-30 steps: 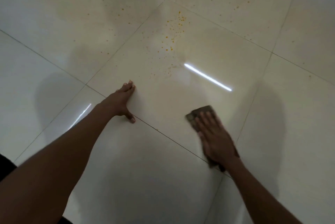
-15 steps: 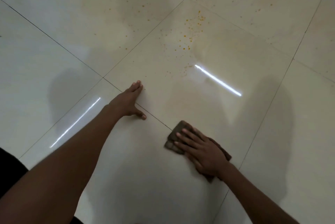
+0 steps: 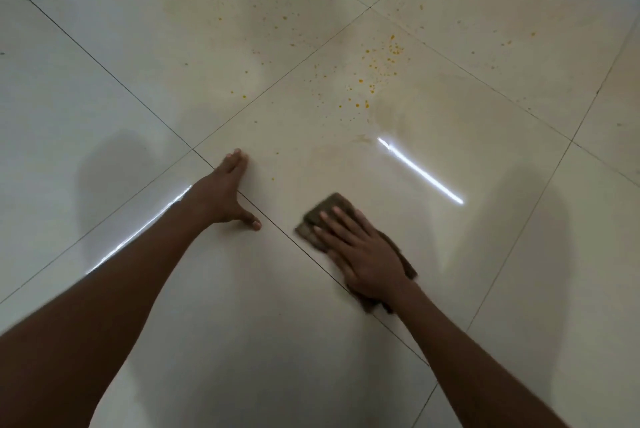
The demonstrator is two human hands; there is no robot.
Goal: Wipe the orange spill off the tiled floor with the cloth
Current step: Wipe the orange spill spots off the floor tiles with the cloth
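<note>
Right hand (image 3: 363, 251) flat on the cloth (image 3: 329, 209), left hand (image 3: 225, 192) splayed bracing on the floor (image 3: 104, 98); orange spill (image 3: 377, 70) at 12 o'clock may smear if wiped with the soiled cloth

**Cloth swept left, then back up onto the stained tile**

Over the last second the right hand (image 3: 363, 254) dragged the brown cloth (image 3: 325, 216) leftward along the grout line, and it now sits slightly further up and to the right, fingers angled toward the upper left. The camera has tilted, so the orange spill (image 3: 381, 63) lies higher and more splatter shows on the far tiles.
</note>
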